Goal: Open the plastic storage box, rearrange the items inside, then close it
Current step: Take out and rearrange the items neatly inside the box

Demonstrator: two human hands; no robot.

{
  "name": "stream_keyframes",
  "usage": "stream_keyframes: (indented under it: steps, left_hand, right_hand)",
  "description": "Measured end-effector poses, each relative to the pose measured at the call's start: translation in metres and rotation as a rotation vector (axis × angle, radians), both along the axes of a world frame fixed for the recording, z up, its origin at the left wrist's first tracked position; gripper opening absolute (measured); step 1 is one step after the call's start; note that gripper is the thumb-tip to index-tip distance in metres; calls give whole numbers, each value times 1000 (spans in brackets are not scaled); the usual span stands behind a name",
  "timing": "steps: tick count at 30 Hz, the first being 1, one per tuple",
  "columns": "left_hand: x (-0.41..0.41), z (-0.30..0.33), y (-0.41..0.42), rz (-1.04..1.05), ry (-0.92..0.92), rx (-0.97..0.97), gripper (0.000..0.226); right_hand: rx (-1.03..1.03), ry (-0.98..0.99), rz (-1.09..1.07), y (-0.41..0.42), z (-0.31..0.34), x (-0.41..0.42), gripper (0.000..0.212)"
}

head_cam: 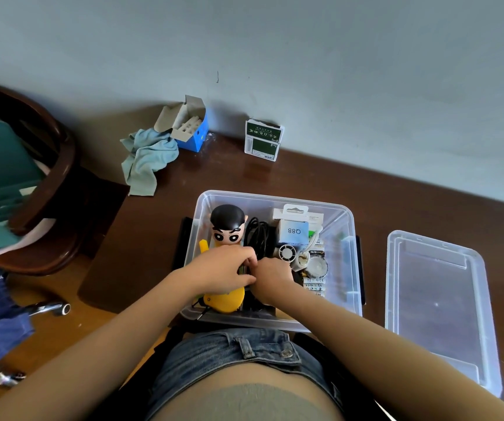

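Note:
The clear plastic storage box [352,226] stands open on the brown table in front of me. Its clear lid [438,302] lies flat to the right of it. Inside the box lie a cartoon figure [228,226] with black hair and a yellow body, a black coiled cable [258,232], a small blue-and-white package [294,230], a small white fan [287,253] and printed packets. My left hand [224,270] and my right hand [273,278] meet in the middle of the box, fingers curled round a thin dark item between them, mostly hidden.
A blue open carton [191,129] and a pale blue cloth [147,156] lie at the back by the wall. A green-and-white box [262,140] stands further right. A dark round chair [47,183] with teal items stands at left, and a metal tool [51,308] lies at lower left.

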State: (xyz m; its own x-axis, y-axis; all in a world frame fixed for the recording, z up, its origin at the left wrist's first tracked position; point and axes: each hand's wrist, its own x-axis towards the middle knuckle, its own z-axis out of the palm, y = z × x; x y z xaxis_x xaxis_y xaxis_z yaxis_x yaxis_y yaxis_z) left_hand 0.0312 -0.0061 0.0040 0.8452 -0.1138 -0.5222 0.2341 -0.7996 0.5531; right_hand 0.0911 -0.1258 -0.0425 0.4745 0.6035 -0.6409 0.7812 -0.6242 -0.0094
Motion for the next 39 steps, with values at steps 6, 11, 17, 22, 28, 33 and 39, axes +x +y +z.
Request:
stream_keyframes:
  steps: [6,11,17,22,28,33,39]
  left_hand:
    - [2,4,5,-73,108,80,38]
    - [2,3,9,-41,109,41,34]
    - [-3,1,9,-8,106,19,33]
    - [-2,0,10,-14,106,22,33]
    - [-2,-4,11,-6,79,47,24]
    - [-3,-3,10,8,54,50,26]
    - [-5,-4,9,17,34,45,26]
  right_hand:
    - [18,536,-202,-18,1,28,49]
    - [34,339,-54,-22,-7,21,57]
    - [-47,352,32,-10,-6,24,60]
    - [-66,461,-29,-14,-4,27,70]
    - [-27,426,-45,-19,-3,25,53]
    - [-86,506,-76,-18,-3,28,77]
    - [-17,417,-54,-19,-2,22,61]
